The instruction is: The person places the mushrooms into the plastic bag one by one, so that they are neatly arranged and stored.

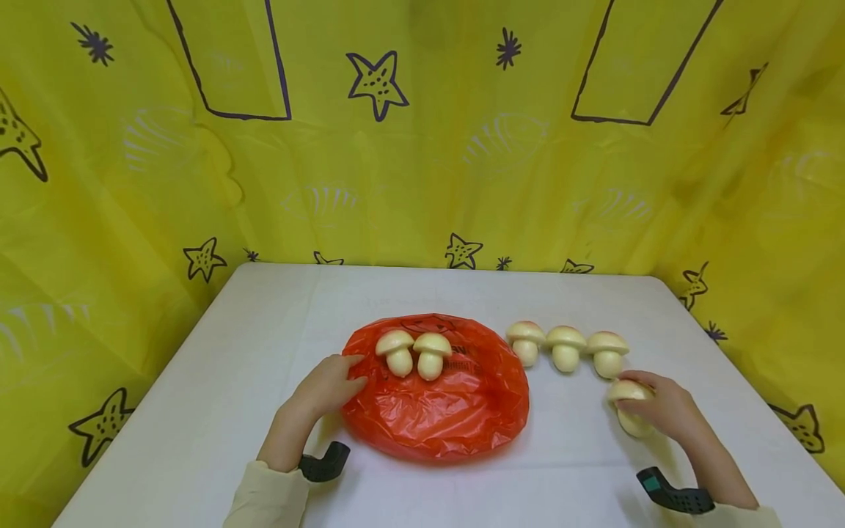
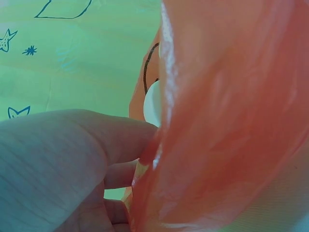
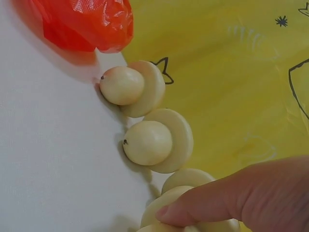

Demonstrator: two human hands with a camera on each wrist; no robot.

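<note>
A red plastic bag [image 1: 449, 425] lies spread in a rounded shape on the white table, with two cream toy mushrooms [image 1: 430, 356] on its far left part. My left hand [image 1: 328, 385] pinches the bag's left edge; the left wrist view has the thumb [image 2: 128, 137] at the red film, the other fingers partly hidden below it. Off to the right, my right hand [image 1: 668, 409] grips another toy mushroom [image 1: 623, 391] by thumb and fingers. Three more mushrooms [image 1: 565, 348] stretch in a row between the bag and that hand.
The white table [image 1: 264, 330] has yellow sheeting [image 1: 422, 176] printed with stars and fish bones behind it and along both sides. A dark wrist strap [image 1: 325, 463] is on the left wrist, another strap [image 1: 673, 493] on the right.
</note>
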